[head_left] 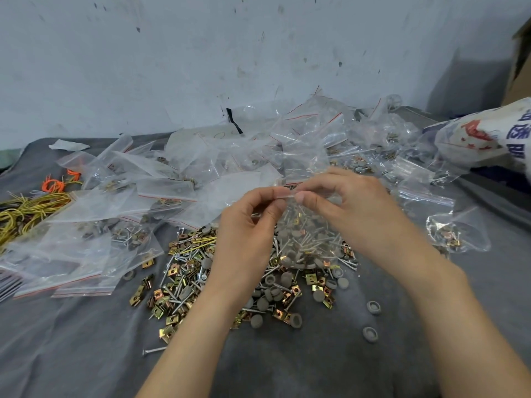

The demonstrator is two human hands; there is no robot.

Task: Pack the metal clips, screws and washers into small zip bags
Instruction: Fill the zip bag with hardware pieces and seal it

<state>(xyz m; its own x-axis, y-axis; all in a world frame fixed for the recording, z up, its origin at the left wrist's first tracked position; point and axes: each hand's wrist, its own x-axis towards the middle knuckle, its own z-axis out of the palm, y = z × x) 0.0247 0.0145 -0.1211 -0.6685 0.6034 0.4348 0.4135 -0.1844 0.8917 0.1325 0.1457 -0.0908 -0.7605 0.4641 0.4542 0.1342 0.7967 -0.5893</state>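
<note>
I read this as the sealing step. The left hand and right hand both pinch the zip strip at the top of one bag. On each side thumb presses against forefinger, the fingers narrow and meeting near the middle of the strip. The bag hangs from that pinch just above the pile of loose clips, screws and washers on the worktop. Its belly holds a mix of all three. I cannot tell whether its bottom touches the pile. Whether the strip is pressed shut along its whole width is too fine to see. Next, I judge, the pinch has to run outward along the strip to both corners. Then the bag belongs with the filled bags left of the pile. Empty bags lie heaped behind the pile for the next fill.
</note>
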